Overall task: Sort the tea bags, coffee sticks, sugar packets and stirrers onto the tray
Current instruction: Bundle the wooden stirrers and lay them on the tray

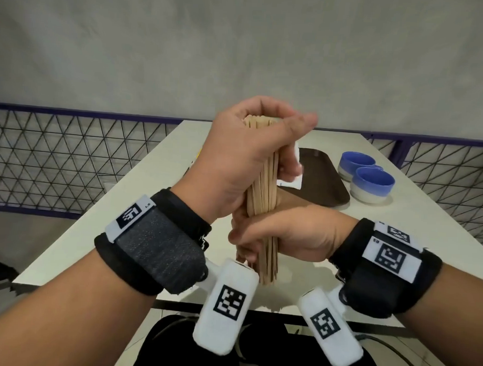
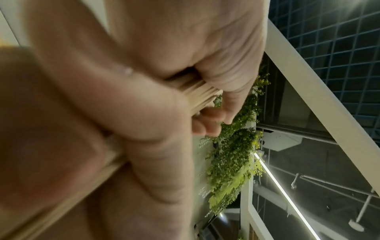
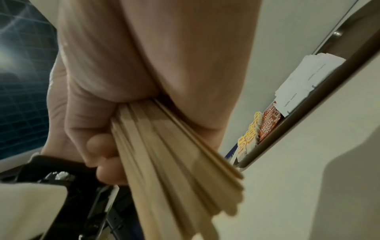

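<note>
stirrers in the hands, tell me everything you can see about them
The stirrers are a thick bundle of flat, pale tan sticks that look like wood. They stand nearly upright above the near part of the table, clear of its top. The left hand grips the upper part, fingers curled over the top ends; the right hand grips lower down. The bottom ends stick out below it, slightly fanned and uneven in the right wrist view. They are not on the tray.
</note>
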The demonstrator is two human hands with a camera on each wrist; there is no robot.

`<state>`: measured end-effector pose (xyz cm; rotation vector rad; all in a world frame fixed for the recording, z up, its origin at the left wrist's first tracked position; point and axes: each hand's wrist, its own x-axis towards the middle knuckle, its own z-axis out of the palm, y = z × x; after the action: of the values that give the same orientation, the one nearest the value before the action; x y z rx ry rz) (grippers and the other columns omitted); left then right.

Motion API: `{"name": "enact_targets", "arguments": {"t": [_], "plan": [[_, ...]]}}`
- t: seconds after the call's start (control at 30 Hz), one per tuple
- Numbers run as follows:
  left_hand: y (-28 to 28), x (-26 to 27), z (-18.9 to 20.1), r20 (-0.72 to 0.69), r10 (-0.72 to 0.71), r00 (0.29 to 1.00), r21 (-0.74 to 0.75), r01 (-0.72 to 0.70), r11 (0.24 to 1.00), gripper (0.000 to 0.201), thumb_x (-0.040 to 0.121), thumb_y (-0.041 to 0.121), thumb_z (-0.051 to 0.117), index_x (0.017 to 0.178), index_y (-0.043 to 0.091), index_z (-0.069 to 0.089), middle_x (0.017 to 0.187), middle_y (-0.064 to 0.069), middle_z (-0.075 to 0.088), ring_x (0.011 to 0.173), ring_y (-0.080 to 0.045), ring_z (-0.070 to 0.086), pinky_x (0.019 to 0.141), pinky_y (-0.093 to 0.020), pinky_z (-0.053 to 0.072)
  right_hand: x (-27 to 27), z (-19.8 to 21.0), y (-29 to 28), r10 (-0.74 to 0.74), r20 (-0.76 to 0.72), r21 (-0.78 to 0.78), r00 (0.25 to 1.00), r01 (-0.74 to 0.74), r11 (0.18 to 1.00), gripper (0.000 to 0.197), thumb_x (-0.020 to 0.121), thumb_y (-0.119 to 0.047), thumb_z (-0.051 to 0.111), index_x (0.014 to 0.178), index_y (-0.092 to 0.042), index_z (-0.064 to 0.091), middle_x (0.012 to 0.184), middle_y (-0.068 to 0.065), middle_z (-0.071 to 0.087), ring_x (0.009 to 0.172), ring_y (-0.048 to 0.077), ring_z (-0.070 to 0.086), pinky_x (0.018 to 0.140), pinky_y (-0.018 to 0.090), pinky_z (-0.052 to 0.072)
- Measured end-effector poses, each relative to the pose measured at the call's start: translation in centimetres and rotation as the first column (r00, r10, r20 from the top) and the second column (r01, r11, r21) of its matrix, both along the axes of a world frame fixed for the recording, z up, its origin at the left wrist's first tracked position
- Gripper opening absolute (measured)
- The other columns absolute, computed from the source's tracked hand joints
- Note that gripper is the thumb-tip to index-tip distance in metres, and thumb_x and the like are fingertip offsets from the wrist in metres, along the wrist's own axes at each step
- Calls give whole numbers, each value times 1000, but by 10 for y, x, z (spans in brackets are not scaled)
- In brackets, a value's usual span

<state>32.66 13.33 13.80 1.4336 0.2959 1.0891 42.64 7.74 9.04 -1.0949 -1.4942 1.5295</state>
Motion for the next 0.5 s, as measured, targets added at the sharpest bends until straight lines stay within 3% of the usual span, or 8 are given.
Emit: {"name": "enact_targets", "arguments": {"t": [0.07, 0.17, 0.23, 0.3, 0.37, 0.47, 0.5], "plan": [[0, 2, 0, -9, 76, 997, 36, -75, 997, 30, 87, 14, 77, 74, 13, 51, 45, -3, 47, 36, -21, 43, 44, -25, 38, -2, -4, 0, -88, 11, 34, 996, 88, 996, 23, 84, 6, 68, 66, -7, 61, 62, 8, 54, 61, 21, 59, 71, 35, 53], [0, 5, -2, -8, 168, 986, 138, -165, 977, 37, 85, 20, 81, 68, 13, 48, 41, -8, 44, 34, -23, 39, 43, -29, 39, -7, -11, 3, -307, -26, 140, 951, 308, 941, 13, 78, 12, 75, 88, 8, 68, 78, 22, 64, 73, 30, 66, 81, 49, 55], [-5, 7, -6, -9, 225, 974, 197, -218, 956, 36, 84, 19, 82, 70, 9, 51, 42, -15, 47, 33, -23, 41, 42, -34, 41, -10, -15, 9, -422, -52, 224, 905, 422, 879, 24, 71, 10, 80, 92, 5, 69, 91, 31, 70, 81, 34, 69, 86, 50, 58], [-8, 11, -13, -21, 287, 958, 238, -274, 932, 34, 83, 18, 83, 72, 5, 54, 46, -17, 53, 34, -21, 48, 42, -34, 46, -11, -18, 13, -479, -60, 255, 876, 478, 841, 47, 61, 0, 80, 104, -9, 66, 97, 25, 72, 90, 34, 71, 85, 49, 60], [-7, 13, -24, -37, 329, 944, 251, -310, 917, 32, 82, 17, 83, 72, 3, 56, 54, -15, 60, 42, -21, 59, 46, -31, 52, -12, -25, 12, -480, -49, 221, 876, 478, 850, 59, 57, -8, 76, 114, -8, 62, 98, 23, 71, 92, 33, 70, 84, 52, 61], [-2, 14, -42, -66, 354, 933, 336, -313, 888, 28, 83, 19, 83, 72, 6, 61, 65, -12, 65, 59, -29, 68, 61, -46, 60, -13, -35, 6, -465, -32, 172, 885, 464, 869, 27, 66, -7, 73, 92, -2, 69, 86, 25, 69, 82, 36, 65, 84, 64, 55], [-1, 13, -46, -72, 361, 930, 371, -311, 875, 28, 83, 21, 82, 72, 7, 62, 65, -9, 65, 61, -31, 68, 63, -50, 59, -13, -37, 4, -466, -22, 159, 884, 463, 872, 26, 68, -5, 73, 92, 1, 70, 85, 27, 68, 82, 35, 65, 84, 64, 55]]}}
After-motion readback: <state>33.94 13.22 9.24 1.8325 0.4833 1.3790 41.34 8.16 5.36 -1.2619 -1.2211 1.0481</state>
